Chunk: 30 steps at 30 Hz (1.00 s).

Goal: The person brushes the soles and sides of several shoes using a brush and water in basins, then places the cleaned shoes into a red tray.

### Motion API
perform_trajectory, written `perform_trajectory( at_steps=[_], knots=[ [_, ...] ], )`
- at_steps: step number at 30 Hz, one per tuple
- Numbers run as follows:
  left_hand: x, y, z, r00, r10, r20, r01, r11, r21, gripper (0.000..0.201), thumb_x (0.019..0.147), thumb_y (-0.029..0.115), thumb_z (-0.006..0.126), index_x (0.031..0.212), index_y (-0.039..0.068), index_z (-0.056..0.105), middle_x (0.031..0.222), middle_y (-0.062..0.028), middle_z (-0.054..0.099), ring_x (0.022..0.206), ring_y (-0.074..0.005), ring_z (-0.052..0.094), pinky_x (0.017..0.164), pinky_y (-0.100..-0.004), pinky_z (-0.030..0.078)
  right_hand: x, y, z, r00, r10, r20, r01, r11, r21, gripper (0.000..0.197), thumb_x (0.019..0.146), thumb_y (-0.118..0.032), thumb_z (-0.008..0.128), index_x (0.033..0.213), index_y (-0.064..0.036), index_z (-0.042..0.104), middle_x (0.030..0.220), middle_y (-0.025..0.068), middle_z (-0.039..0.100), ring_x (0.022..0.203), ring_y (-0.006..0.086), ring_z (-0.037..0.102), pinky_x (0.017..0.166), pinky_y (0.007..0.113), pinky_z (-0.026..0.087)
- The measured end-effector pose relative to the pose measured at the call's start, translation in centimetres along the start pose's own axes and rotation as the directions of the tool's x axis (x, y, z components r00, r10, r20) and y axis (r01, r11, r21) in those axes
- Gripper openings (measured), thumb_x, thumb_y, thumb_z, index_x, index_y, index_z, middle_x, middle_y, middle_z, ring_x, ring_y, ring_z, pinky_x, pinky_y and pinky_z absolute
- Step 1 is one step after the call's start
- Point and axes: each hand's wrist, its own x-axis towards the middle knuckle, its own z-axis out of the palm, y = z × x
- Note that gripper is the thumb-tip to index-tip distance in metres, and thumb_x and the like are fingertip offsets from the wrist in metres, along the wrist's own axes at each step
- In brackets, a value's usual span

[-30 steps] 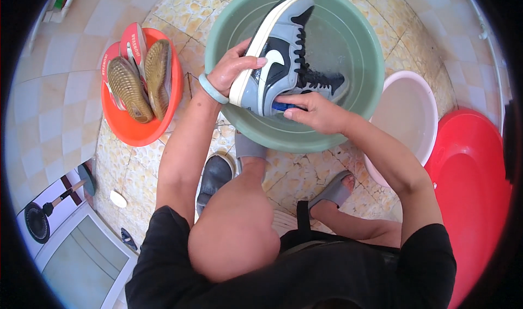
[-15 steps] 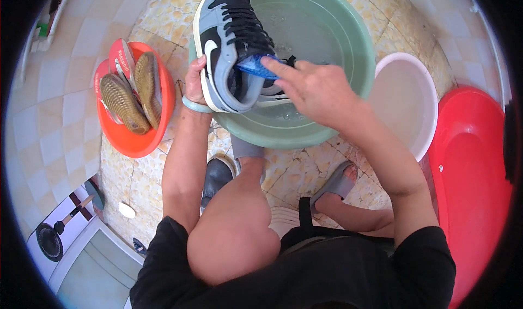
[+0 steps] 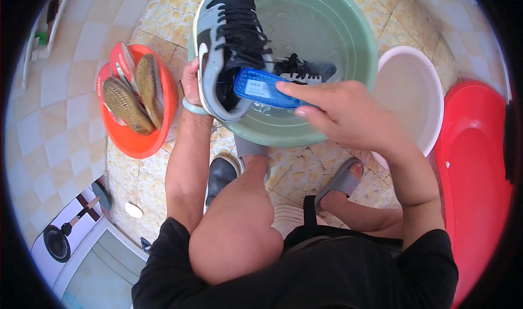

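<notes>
Your left hand (image 3: pixel 190 86) grips the grey-and-black sneaker (image 3: pixel 226 47) by its heel above the green basin (image 3: pixel 348 26) — opening tilted toward you — so your right hand (image 3: pixel 348 113), clasping the blue brush (image 3: pixel 261 88), reaches inside.

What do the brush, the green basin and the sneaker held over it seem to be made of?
Brush: translucent blue plastic, glossy. Green basin: smooth moulded plastic with a rolled rim, holding water. Sneaker: grey and black panels, probably leather or a synthetic, with woven black laces; which one is unclear.
</notes>
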Motion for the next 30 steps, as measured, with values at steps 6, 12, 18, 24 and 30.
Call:
perform_trajectory(
  at_steps=[6,12,18,24,30],
  knots=[
    [-0.1,0.2,3.7,0.975,0.148,-0.164,-0.142,0.989,0.045,0.061,0.078,0.046,0.052,0.124,0.006,0.050,0.117,-0.0131,0.058,0.106,-0.0278,0.054,0.096,-0.0390,0.042,-2.9,0.6,-4.8,0.971,0.170,0.167,-0.195,0.970,0.148,0.044,0.083,-0.009,0.058,0.126,-0.0171,0.052,0.084,0.0147,0.063,0.065,0.0310,0.059,0.062,0.036,0.046],
    [-0.3,-0.3,6.8,0.986,0.107,-0.125,-0.089,0.986,0.140,0.067,0.081,0.056,0.051,0.127,0.007,0.048,0.121,-0.0128,0.055,0.110,-0.0283,0.051,0.099,-0.0393,0.039,-5.1,1.7,-4.1,0.964,0.206,0.168,-0.186,0.974,-0.126,0.037,0.084,-0.015,0.058,0.122,-0.0140,0.055,0.078,0.0187,0.062,0.067,0.0340,0.060,0.064,0.041,0.048],
    [0.0,0.9,7.0,0.981,0.006,0.196,-0.053,0.971,0.232,0.063,0.077,0.027,0.065,0.129,0.000,0.041,0.118,-0.0170,0.055,0.105,-0.0282,0.057,0.094,-0.0387,0.045,-8.1,1.3,-4.4,0.950,0.254,0.182,-0.239,0.966,-0.100,0.040,0.084,-0.016,0.058,0.123,-0.0131,0.054,0.076,0.0190,0.062,0.069,0.0342,0.060,0.065,0.042,0.048],
    [0.2,0.3,12.9,0.971,0.105,0.215,-0.230,0.655,0.720,0.079,0.070,0.001,0.067,0.138,0.002,0.029,0.120,-0.0129,0.051,0.107,-0.0211,0.053,0.092,-0.0324,0.044,-11.2,0.0,-4.9,0.876,0.483,0.017,-0.481,0.875,-0.064,0.043,0.084,-0.015,0.056,0.127,-0.0128,0.050,0.082,0.0200,0.063,0.072,0.0347,0.060,0.068,0.043,0.048],
    [-0.5,0.1,18.4,0.924,0.089,0.373,-0.363,0.515,0.777,0.083,0.069,0.004,0.070,0.140,0.003,0.027,0.127,-0.0148,0.047,0.115,-0.0212,0.048,0.096,-0.0318,0.040,-12.4,-0.5,-3.8,0.951,0.168,-0.261,-0.221,0.956,-0.193,0.052,0.081,-0.008,0.053,0.131,-0.0143,0.043,0.094,0.0168,0.060,0.079,0.0329,0.060,0.068,0.042,0.049]
  ],
)
